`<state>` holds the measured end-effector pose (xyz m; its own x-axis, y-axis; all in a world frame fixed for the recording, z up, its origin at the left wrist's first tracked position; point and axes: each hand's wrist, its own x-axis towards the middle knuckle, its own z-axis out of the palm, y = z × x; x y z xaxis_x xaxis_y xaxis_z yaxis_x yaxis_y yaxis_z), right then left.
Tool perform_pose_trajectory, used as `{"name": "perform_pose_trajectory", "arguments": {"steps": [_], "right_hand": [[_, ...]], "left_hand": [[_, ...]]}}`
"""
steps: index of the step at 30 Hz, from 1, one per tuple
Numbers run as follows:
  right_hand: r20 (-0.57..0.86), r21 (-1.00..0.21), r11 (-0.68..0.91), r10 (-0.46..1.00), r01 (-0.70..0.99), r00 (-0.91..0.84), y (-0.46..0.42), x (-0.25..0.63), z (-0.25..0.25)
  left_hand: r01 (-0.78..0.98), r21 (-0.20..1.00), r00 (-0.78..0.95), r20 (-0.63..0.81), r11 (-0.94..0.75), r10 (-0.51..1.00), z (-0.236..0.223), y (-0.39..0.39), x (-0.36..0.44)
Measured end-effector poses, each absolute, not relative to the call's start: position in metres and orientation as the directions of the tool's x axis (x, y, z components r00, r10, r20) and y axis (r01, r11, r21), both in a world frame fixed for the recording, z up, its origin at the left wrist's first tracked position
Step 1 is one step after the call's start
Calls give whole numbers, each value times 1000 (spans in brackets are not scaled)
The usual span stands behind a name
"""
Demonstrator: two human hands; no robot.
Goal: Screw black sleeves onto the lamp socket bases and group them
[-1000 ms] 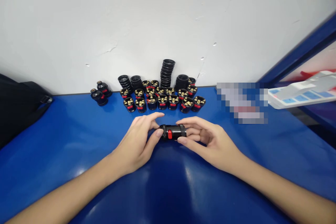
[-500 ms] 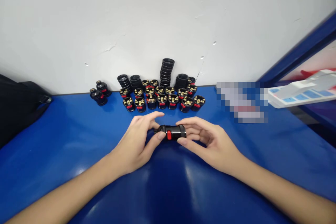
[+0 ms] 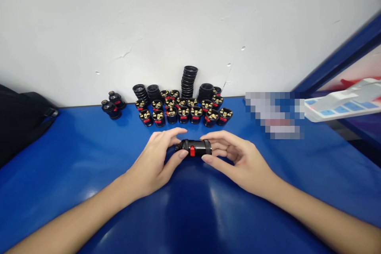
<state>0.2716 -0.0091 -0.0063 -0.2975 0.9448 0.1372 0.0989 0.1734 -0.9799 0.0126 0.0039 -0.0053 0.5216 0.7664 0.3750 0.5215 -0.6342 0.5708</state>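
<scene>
A black lamp holder (image 3: pixel 197 148) with a red switch on its side lies lengthwise between my two hands, in the middle of the head view. My left hand (image 3: pixel 162 152) grips its narrower left end between thumb and fingers, the index finger stretched out above it. At the wider right end, a ribbed ring (image 3: pixel 206 147) sits between the thumb and curled fingers of my right hand (image 3: pixel 235 156). The far side of the lamp holder is hidden from me.
Several black socket bodies (image 3: pixel 183 115) with brass contacts stand in rows behind my hands. Stacks of black rings (image 3: pixel 188 83) rise against the wall. Two lamp holders (image 3: pixel 110 109) stand at left. A black bag (image 3: pixel 24 123) and a white-blue plastic piece (image 3: pixel 342 105) flank the blue table (image 3: pixel 190 214).
The lamp holder has turned slightly about its length, and its red switch sits a little higher. Both hands keep nearly the same place.
</scene>
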Motion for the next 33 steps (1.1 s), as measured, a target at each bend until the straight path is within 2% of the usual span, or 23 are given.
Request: {"name": "perform_pose_trajectory", "arguments": {"steps": [5,11,18,24,33], "right_hand": [[141,-977,180,945,111,-296,-8,274,-7],[143,-975,186,944,122,-299,-10,274,-6],[152,-971,201,936,127,-319,-9,273,-5],[139,-976,185,936,118,-323,-9,272,-2],[122,-984,159,935,86,-332,-12,272,2]], "left_hand": [[454,630,506,400,-630,764,-14,7,10],[424,608,521,442,-671,730,-13,8,9],[533,499,552,408,-684,727,-3,8,10],[489,459,540,509,-742,671,-5,11,9],[471,332,530,634,-817,563,-1,8,10]]}}
